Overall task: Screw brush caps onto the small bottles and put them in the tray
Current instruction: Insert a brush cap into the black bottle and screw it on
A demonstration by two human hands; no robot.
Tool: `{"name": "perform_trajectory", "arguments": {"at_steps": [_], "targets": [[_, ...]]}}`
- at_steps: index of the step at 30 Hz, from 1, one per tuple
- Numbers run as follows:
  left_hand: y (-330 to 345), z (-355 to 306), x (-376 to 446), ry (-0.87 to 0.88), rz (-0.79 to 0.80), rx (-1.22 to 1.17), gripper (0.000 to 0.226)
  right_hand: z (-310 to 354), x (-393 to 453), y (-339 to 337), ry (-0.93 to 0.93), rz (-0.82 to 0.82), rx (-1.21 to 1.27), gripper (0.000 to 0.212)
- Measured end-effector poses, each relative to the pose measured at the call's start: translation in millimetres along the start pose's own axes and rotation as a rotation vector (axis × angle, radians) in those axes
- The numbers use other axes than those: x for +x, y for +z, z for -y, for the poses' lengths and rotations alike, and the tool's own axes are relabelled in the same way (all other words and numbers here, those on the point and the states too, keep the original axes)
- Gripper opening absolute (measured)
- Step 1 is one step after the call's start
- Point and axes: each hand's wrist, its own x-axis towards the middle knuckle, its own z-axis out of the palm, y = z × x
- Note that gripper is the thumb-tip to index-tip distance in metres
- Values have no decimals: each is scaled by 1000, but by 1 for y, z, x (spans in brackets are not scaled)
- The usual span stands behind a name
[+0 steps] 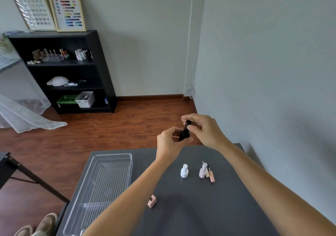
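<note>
1. The right hand (203, 130) pinches the black cap (187, 125) between thumb and fingertips, closed on its upper part; the cap stands tilted, top leaning away from the person.
2. The left hand (170, 142) is wrapped around the black bottle (184, 135) directly under the cap, holding it up in the air beyond the table's far edge. Cap and bottle meet; whether the thread is fully run down cannot be told.
3. To do this step well, I judge: keep the bottle steady in the left hand, line the cap up with the neck so the thread does not cross, and turn with the right fingertips until it seats snugly, not harder.
4. The tray (127, 156), clear plastic, lies along the table's (236, 208) left edge and holds no bottles; the capped black bottle belongs there next.
5. Mid-table, toward the right edge, a white bottle (184, 171) stands uncapped, it seems. Just right of it stands a pale pink bottle (202, 172), with a cream brush cap (207, 173) and a pink brush cap (211, 177) lying close beside it.
6. Near the table's near-left part, close to the tray, a square pink bottle (152, 201) stands open.
</note>
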Motion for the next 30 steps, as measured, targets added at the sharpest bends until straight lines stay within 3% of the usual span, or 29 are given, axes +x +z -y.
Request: {"name": "perform_trajectory", "arguments": {"at_steps": [3,6,10,15,23,27,30], "targets": [[-3,0,1,9,21,2,22,1,2,5,32,-101,-24,12],[-7,-1,4,30,28,12,22,2,4,9,52,-156,-56,26],[-13,3,6,16,39,-1,21,2,2,11,10,-60,-48,31],[-9,12,-2,0,18,9,23,1,-2,19,25,-116,-9,19],[4,35,-18,8,-83,22,21,-11,-15,42,91,-186,16,16],[6,56,-27,-53,31,49,25,-27,-34,53,181,-161,81,15],[2,83,-36,-104,198,109,48,-48,-57,66,274,-136,82,14]]}}
